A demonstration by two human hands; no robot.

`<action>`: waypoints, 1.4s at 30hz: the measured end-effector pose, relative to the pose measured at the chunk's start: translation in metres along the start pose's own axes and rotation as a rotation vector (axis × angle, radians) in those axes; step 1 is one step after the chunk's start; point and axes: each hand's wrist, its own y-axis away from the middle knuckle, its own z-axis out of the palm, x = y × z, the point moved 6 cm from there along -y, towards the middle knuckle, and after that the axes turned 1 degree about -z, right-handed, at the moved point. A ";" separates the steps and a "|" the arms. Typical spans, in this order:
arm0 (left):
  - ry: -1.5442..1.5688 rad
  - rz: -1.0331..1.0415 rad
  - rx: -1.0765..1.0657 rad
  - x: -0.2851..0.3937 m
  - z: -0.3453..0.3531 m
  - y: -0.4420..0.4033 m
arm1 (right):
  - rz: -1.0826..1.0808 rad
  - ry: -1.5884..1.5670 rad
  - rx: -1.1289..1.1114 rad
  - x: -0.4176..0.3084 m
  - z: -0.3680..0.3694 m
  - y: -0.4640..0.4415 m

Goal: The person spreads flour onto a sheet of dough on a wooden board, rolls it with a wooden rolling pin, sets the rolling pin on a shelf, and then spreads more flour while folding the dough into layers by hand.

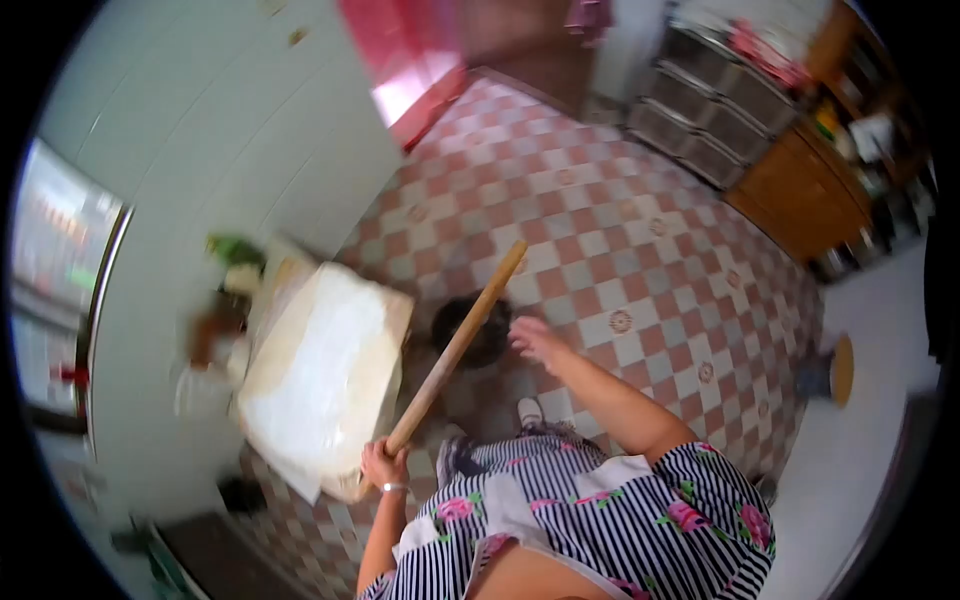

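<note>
My left hand [385, 465] is wrapped round the near end of a long wooden rolling pin [455, 350]. The pin slants up and away to the right, its far end in the air over the floor. My right hand [537, 340] is beside the pin's upper half, a small distance off it, with nothing seen in it and its fingers loosely apart, slightly blurred. To the left of the pin lies a board [398, 318] on a table, covered by a broad pale sheet [325, 350] with a white, floury surface, which looks like dough.
A dark round container [470, 330] stands on the checked tile floor [600, 250] beyond my feet. Blurred items, among them something green [237, 250], line the wall behind the board. A wooden cabinet [805, 190] and drawers [710, 110] are at the far right.
</note>
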 end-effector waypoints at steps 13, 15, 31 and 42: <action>0.139 0.795 -0.444 0.264 0.142 -0.089 | -0.291 -0.513 0.563 0.041 -0.179 0.077; 0.194 0.899 -0.547 0.311 0.166 -0.079 | -0.372 -0.571 0.629 0.056 -0.207 0.088; 0.951 0.682 -1.290 0.653 0.243 0.026 | -0.453 -0.243 1.695 0.185 -0.521 0.365; 1.334 0.634 -1.370 0.993 0.239 0.066 | -0.548 -0.177 1.932 0.147 -0.778 0.375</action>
